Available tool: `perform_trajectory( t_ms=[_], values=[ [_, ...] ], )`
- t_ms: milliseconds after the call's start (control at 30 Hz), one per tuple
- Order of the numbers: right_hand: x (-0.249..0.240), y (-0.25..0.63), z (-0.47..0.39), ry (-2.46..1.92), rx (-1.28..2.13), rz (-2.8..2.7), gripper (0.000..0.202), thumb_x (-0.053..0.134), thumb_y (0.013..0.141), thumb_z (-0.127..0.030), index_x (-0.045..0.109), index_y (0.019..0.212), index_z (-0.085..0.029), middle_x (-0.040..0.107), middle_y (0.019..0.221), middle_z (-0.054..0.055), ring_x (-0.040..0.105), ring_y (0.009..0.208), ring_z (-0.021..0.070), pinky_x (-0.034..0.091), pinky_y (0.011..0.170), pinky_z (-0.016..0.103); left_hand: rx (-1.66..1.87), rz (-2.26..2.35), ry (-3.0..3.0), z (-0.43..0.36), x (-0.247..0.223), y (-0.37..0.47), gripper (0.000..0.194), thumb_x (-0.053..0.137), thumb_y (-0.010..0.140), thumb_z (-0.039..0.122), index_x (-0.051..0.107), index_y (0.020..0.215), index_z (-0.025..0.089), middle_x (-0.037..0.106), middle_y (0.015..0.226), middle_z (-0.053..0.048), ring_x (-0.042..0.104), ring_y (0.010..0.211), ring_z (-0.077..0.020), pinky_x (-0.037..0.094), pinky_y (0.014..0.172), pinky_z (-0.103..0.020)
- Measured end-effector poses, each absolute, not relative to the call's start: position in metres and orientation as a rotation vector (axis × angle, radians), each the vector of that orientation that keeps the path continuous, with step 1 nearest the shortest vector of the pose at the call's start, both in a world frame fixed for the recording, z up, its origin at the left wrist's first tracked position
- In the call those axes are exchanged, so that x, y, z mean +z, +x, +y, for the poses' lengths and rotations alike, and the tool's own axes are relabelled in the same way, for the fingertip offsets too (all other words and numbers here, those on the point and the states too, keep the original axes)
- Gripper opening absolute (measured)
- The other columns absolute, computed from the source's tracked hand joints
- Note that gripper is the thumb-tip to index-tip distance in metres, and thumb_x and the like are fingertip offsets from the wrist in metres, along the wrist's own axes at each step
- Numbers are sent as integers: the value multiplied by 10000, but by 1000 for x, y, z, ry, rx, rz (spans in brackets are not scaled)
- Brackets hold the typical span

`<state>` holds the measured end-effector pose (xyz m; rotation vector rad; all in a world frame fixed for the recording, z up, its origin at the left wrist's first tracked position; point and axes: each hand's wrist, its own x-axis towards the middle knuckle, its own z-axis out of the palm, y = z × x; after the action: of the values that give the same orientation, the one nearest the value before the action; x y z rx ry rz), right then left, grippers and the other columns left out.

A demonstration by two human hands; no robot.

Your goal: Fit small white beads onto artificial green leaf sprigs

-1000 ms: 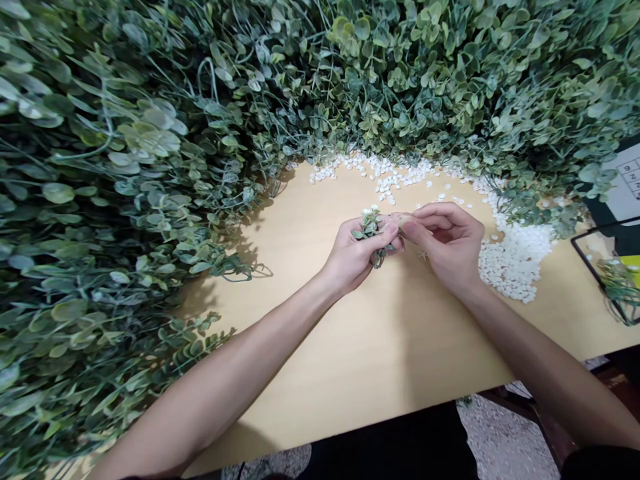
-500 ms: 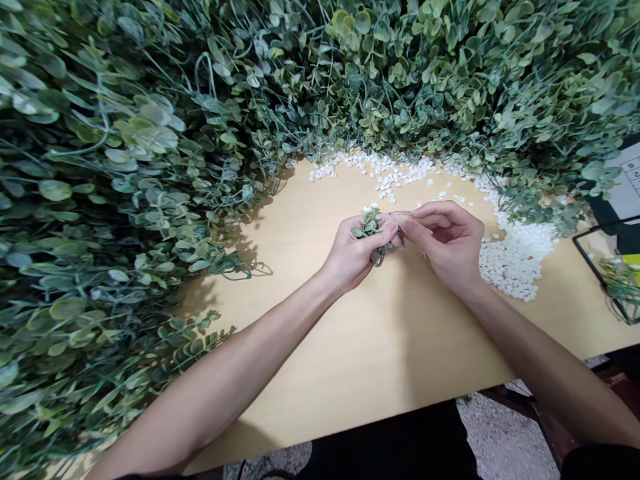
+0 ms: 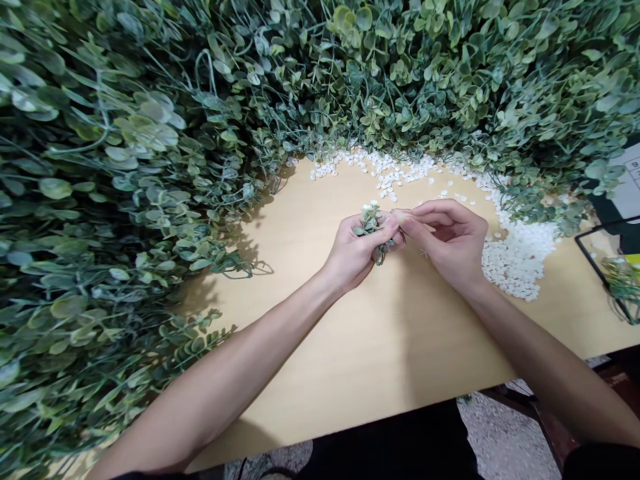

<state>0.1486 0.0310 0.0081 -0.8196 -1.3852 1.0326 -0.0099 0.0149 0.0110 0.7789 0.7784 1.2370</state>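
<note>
My left hand (image 3: 361, 245) is closed around a small artificial leafy sprig (image 3: 369, 221), which has white bits at its top and green stems poking out below the fingers. Thumb and forefinger of my right hand (image 3: 450, 235) pinch together right at the left fingertips. Whatever small thing lies between the two sets of fingertips is too small and covered to name. A thin pale strand shows just under the right fingers. Beyond the hands, small white pieces (image 3: 515, 263) lie heaped and scattered over the table.
Dense artificial greenery (image 3: 150, 133) is piled along the left and back of the wooden table (image 3: 320, 373). At the right edge stand a black wire frame (image 3: 603, 270) with some sprigs in it and a printed sheet (image 3: 627, 180). The table's front edge is near my body.
My right hand has shifted very slightly to the right while its fingertips stay at the left hand's. The sprig remains in my left hand. The view has moved a little.
</note>
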Motion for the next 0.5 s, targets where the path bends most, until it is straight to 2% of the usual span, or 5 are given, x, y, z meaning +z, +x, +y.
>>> perform_trajectory(
  t_ms=[200,367,500],
  values=[
    [9,152,36,-864,1014,-1415,225,924,770,-355,783,917,-260,833,919,5,813,816,208,697,724,304,1217,802,763,16,10,-11,331,904,727,399,731,694,119,670,688,-50,620,669,-138,464,625,-263],
    [8,158,41,-856,965,-1440,226,933,755,-332,795,919,-261,830,918,11,810,814,213,698,724,315,1189,771,725,16,12,-11,362,882,771,451,736,829,125,694,732,-48,658,710,-145,482,635,-248],
    [15,161,43,-858,836,-1460,211,924,759,-269,784,915,-250,813,874,6,800,799,204,701,723,326,1220,740,795,14,9,-7,384,878,783,451,741,949,133,743,857,-71,711,810,-169,509,679,-251]
  ],
)
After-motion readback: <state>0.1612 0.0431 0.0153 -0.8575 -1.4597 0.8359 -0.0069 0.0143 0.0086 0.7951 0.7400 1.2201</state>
